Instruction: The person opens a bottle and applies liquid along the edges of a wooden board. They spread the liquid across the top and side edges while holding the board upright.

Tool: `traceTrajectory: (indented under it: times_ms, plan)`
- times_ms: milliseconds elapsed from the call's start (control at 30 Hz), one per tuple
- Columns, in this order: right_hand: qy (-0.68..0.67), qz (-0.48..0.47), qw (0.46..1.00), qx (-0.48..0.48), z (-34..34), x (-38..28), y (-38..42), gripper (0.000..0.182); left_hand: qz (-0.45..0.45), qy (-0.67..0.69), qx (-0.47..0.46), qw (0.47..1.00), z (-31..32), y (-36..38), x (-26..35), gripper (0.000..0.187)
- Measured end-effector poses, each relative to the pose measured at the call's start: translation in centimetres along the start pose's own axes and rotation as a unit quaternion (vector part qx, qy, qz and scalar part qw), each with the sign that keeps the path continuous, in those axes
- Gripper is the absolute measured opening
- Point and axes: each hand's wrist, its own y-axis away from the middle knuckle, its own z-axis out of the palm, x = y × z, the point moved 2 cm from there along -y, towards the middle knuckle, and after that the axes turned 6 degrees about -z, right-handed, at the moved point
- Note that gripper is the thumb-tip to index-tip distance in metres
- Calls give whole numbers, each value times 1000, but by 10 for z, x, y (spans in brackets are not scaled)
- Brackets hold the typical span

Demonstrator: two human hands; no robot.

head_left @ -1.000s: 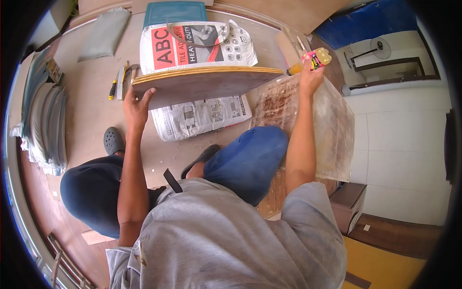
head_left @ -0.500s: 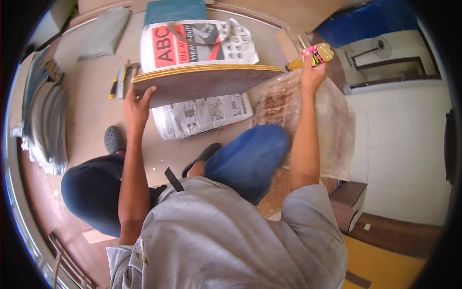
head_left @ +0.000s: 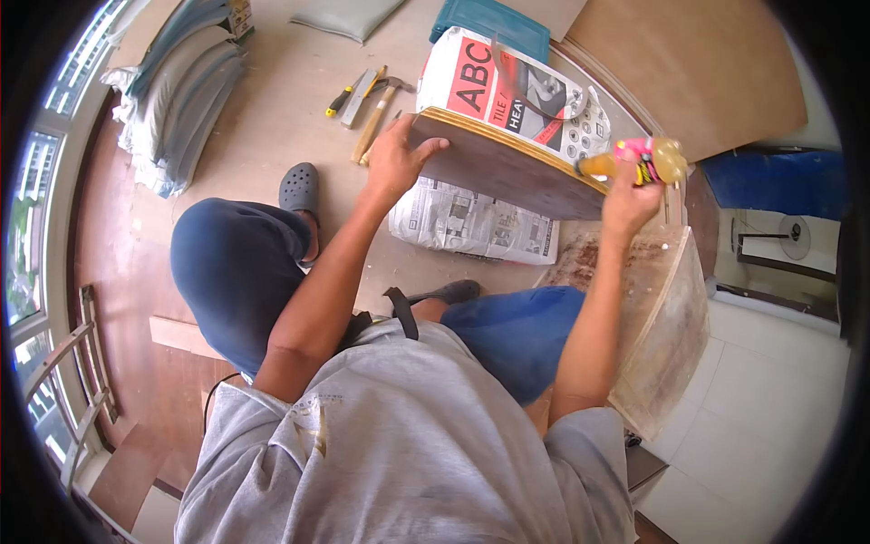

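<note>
A brown board with a pale layered edge stands on its side, leaning across a white and red ABC tile adhesive bag. My left hand grips its left end, thumb on the face and fingers behind. In my right hand is a plastic bottle with a pink label and yellowish contents, held sideways. The bottle's dark tip points left, at the board's right end by the top edge. Whether the tip touches the edge cannot be made out.
A hammer, a yellow-handled tool and a screwdriver lie on the floor left of the bag. Stacked bags stand at the far left. A teal case is behind the bag, a stained board at right.
The view has turned, so the scene sits further right and tilted. My right hand has brought the bottle's tip from beyond the board's right end to over its edge.
</note>
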Motion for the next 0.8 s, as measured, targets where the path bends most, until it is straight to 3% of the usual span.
traceTrajectory:
  times_ms: [33,167,233,267,333,467,633,700,800]
  plan:
    - [63,19,998,7,12,-10,5,38,-13,-28,0,1000,-4,1,8,56]
    - [-12,-50,998,-43,63,-54,17,38,26,36,21,999,-2,0,8,57]
    - [-48,-60,995,-67,90,-76,21,37,-29,-3,4,1000,-9,1,19,52]
    - [-58,-60,994,-71,104,-86,24,37,3,17,22,1000,-2,-1,6,55]
    - [-86,-106,985,-110,125,-105,31,39,-21,-2,-5,1000,0,-2,2,65]
    - [-90,-136,979,-126,157,-131,35,41,-37,-18,-13,999,-4,-2,6,67]
    - [-115,-150,971,-143,171,-139,35,40,-34,-21,-5,999,-5,-2,7,66]
    - [-153,-62,974,-156,173,-131,33,39,-18,-18,11,1000,-6,-1,10,65]
    - [-99,-136,978,-126,161,-127,27,39,-20,-24,1,1000,-9,-3,12,66]
